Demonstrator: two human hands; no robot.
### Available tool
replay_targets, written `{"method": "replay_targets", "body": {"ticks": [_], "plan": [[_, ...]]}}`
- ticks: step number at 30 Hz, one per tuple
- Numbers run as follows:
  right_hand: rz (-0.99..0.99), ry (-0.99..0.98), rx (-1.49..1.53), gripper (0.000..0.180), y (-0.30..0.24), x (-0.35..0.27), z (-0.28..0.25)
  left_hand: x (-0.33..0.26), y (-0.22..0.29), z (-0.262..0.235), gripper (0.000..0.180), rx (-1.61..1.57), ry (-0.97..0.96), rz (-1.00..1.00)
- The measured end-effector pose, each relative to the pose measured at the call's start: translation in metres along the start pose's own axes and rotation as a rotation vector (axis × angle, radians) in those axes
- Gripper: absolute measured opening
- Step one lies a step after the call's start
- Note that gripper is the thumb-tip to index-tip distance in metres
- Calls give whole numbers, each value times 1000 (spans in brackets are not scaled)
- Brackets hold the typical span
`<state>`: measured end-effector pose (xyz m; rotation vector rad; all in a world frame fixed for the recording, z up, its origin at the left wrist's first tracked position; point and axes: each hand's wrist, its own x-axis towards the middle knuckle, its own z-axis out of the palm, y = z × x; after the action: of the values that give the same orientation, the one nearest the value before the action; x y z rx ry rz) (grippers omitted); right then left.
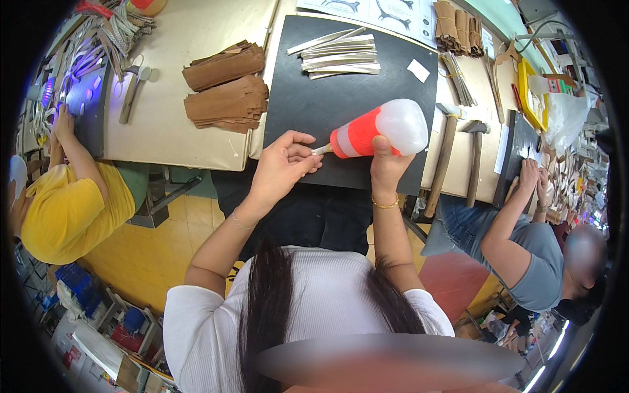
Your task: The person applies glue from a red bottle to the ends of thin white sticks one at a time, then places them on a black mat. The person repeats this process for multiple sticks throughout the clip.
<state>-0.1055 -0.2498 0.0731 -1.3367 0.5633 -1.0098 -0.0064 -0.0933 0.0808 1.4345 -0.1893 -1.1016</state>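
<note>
Head view looks down past long dark hair and a white top; a blurred band hides the bottom of the picture, and the dark round rim cuts off the corners. At centre, the right hand [386, 164] has its grip closed around a squeeze bottle [377, 131], clear plastic with a red-orange band, held sideways over a black mat [327, 98] on the table [183, 124]. What fills the bottle cannot be made out. Its pale nozzle points left and meets the left hand [282, 167], whose thumb and fingers pinch shut on a small thin piece at the nozzle tip; the piece is too small to identify. At the mat's far edge lies a pile of silvery strips [341, 56]. Left of the mat sit two stacks of brown cut pieces [226, 88]. Right of it lie two hammers [458, 154]. At far left, a person in yellow [72, 209] works at another dark mat under violet light. At right, another person in grey [531, 255], face blurred, has both hands on a black board.
</note>
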Motion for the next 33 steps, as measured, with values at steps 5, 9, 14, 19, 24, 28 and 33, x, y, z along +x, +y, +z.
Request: {"method": "replay_targets", "body": {"ticks": [5,9,14,19,24,28,33], "plan": [[48,-11,86,52,0,-4,10,-1,1,0,30,19,-5,19],[93,-17,169,56,5,-2,13,-1,0,-1,27,36,-15,18],[293,271,406,71,2,29,-10,1,2,-5,19,-119,-50,-40],[199,480,392,69,-12,48,-60,6,11,-14,17,-209,-43,-109],[176,553,342,67,-10,38,-80,13,17,-19,17,-317,-73,-125],[158,498,302,68,-5,31,-78,19,26,-19,18,-347,-101,-87],[184,454,310,72,0,31,-77,55,63,-26,23,-197,-70,58]]}}
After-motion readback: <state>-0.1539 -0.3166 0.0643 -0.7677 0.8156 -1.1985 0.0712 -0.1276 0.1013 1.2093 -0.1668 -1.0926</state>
